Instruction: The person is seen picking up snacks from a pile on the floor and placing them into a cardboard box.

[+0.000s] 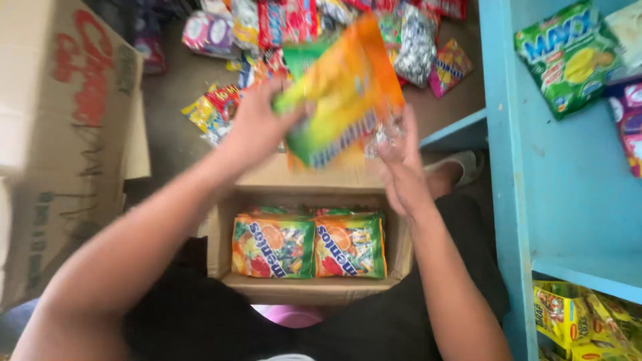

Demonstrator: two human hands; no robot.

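— Light? Soft, even daylight; the blue shelf (568, 200) is brightest, right of the grip.

— Sharpness? Motion blur smears the raised candy bag (338, 93) and both hands; the box (307, 289) below the grip is crisp, its inside lightly shaded.

Location type: small retail shop or its stock area. Indicators: a blue shelf unit (508, 167) carrying bagged snacks (568, 57); an open cardboard carton (307, 287) packed with identical candy bags (307, 246); a large carton (60, 134) alongside; assorted wrapped sweets and snack packets (321, 33) heaped on the floor (174, 134).
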